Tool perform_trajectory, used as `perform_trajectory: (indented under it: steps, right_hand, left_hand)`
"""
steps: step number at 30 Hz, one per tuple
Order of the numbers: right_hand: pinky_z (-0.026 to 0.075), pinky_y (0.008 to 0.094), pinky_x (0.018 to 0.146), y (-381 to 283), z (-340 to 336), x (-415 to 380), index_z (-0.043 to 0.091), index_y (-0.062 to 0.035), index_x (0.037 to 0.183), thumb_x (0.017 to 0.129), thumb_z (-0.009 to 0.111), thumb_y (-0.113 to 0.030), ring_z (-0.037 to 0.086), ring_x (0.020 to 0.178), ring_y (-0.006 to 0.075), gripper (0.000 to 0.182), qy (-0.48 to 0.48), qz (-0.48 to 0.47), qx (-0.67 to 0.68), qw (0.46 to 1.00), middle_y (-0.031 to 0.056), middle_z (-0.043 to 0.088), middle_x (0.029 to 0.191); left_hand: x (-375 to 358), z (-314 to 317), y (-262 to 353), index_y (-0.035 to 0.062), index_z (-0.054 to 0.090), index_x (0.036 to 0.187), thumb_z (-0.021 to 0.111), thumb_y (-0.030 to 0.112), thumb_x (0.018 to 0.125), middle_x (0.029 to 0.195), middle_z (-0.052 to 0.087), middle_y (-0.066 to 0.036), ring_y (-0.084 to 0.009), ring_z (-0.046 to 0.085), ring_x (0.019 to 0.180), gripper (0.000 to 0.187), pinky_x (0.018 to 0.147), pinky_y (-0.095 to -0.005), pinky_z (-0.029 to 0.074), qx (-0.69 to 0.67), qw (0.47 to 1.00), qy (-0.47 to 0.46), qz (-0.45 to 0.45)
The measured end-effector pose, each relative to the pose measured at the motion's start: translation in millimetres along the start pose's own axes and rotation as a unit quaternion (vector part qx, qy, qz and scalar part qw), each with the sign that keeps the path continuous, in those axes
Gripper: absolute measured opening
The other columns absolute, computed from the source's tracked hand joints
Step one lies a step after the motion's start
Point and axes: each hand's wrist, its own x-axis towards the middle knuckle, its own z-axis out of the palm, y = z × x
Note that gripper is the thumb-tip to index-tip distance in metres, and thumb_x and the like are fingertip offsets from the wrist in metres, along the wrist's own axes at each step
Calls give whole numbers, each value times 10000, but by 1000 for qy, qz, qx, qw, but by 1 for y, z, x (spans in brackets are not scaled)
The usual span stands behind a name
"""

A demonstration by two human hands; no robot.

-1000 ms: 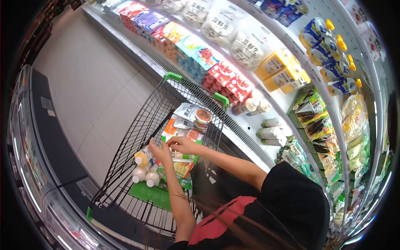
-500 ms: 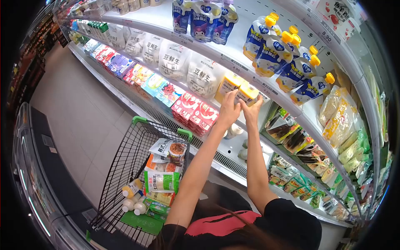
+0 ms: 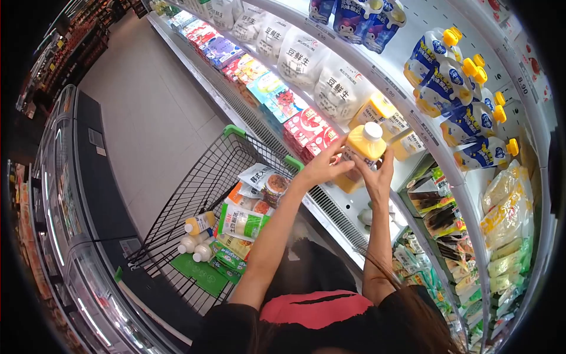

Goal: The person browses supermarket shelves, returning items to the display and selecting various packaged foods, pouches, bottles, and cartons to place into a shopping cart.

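A squarish bottle of yellow drink [image 3: 361, 148] with a white cap stands upright between my two hands, in front of the shelf. My left hand [image 3: 323, 166] grips it from the left, its fingers partly hidden behind the bottle. On the other side my right hand [image 3: 377, 176] has its thumb against the label and its fingers along the right edge. Just behind, more yellow bottles [image 3: 407, 146] stand on the shelf beside white pouches [image 3: 341, 88]. Red-and-white cartons [image 3: 308, 127] sit left of my hands.
A black wire shopping cart [image 3: 194, 171] with green corners stands at my left, holding packets and small bottles [image 3: 200, 223]. Spouted blue-and-yellow pouches [image 3: 445, 79] sit on the shelf above. A freezer case [image 3: 88, 194] lines the far left, across the tiled aisle.
A yellow bottle has come off the shelf toward me, held in both hands. The view has shifted, so shelf and cart appear displaced.
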Motion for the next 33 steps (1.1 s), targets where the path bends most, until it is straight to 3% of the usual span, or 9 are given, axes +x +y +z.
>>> perform_trajectory:
  steps: [3, 8, 10, 12, 13, 17, 18, 23, 33]
  right_hand:
    - [493, 297, 792, -16, 35, -15, 522, 6, 1151, 836, 761, -352, 593, 907, 162, 533, -97, 175, 131, 971, 113, 624, 1050]
    - [487, 310, 815, -51, 121, -43, 533, -2, 1221, 850, 737, -369, 585, 941, 161, 560, -223, 203, 208, 931, 98, 639, 1042]
    - [494, 323, 787, -66, 154, -63, 577, -1, 1143, 788, 788, -364, 599, 900, 169, 549, -301, 155, 206, 918, 111, 646, 1056]
    - [496, 331, 760, -86, 183, -81, 588, 6, 1081, 716, 839, -386, 606, 867, 172, 592, -375, -15, 51, 926, 113, 642, 979]
    - [494, 349, 766, -95, 199, -92, 587, 15, 1027, 656, 870, -420, 610, 872, 198, 638, -416, -37, 15, 908, 119, 615, 926]
    - [480, 415, 828, -68, 278, -152, 549, 17, 1102, 629, 873, -419, 588, 951, 354, 720, -530, -157, 22, 833, 186, 572, 1004]
    - [481, 410, 846, -51, 300, -169, 550, 6, 1108, 615, 877, -338, 587, 972, 362, 684, -557, -169, 42, 812, 188, 573, 1032]
    - [480, 417, 888, -1, 372, -247, 521, -35, 1170, 604, 847, -159, 565, 1045, 396, 664, -640, -176, 87, 743, 174, 554, 1115]
    - [479, 446, 947, 29, 457, -327, 459, -41, 1312, 717, 723, -63, 531, 1170, 414, 651, -695, -164, -101, 693, 192, 516, 1285]
  left_hand:
    - [-50, -31, 23, 47, 335, 1496, 662, 247, 935, 1309, 561, -111, -195, 620, 1014, 679, 857, -314, 512, -1, 998, 60, 27]
    - [-147, -87, 40, 57, 451, 1425, 615, 223, 967, 1097, 609, -76, -165, 636, 847, 515, 767, -311, 546, 1, 976, 218, -23]
    - [-187, -109, 46, 67, 448, 1426, 667, 245, 931, 1134, 590, -78, -161, 628, 920, 571, 797, -310, 550, -36, 964, 263, -34]
    - [-231, -124, 49, 57, 421, 1438, 715, 253, 893, 1240, 558, -95, -169, 600, 1043, 649, 862, -329, 539, 50, 956, 289, 0]
    - [-254, -140, 36, 38, 408, 1439, 795, 277, 815, 1325, 526, -116, -197, 545, 1183, 772, 965, -352, 489, 29, 960, 280, -4]
    - [-338, -169, -17, 36, 431, 1421, 899, 213, 658, 1376, 506, -130, -246, 500, 1270, 913, 1069, -361, 402, 100, 931, 347, -57]
    - [-358, -176, -40, 57, 407, 1423, 881, 101, 665, 1360, 514, -84, -207, 506, 1249, 895, 1040, -350, 457, 153, 916, 364, -69]
    - [-422, -174, -118, 50, 461, 1337, 880, 75, 607, 1266, 509, -132, -295, 520, 1198, 843, 1020, -391, 436, 281, 817, 489, -123]
    - [-452, -188, -215, 53, 383, 1341, 793, 55, 680, 1279, 415, -216, -410, 486, 1156, 777, 987, -458, 422, 236, 676, 680, -157]
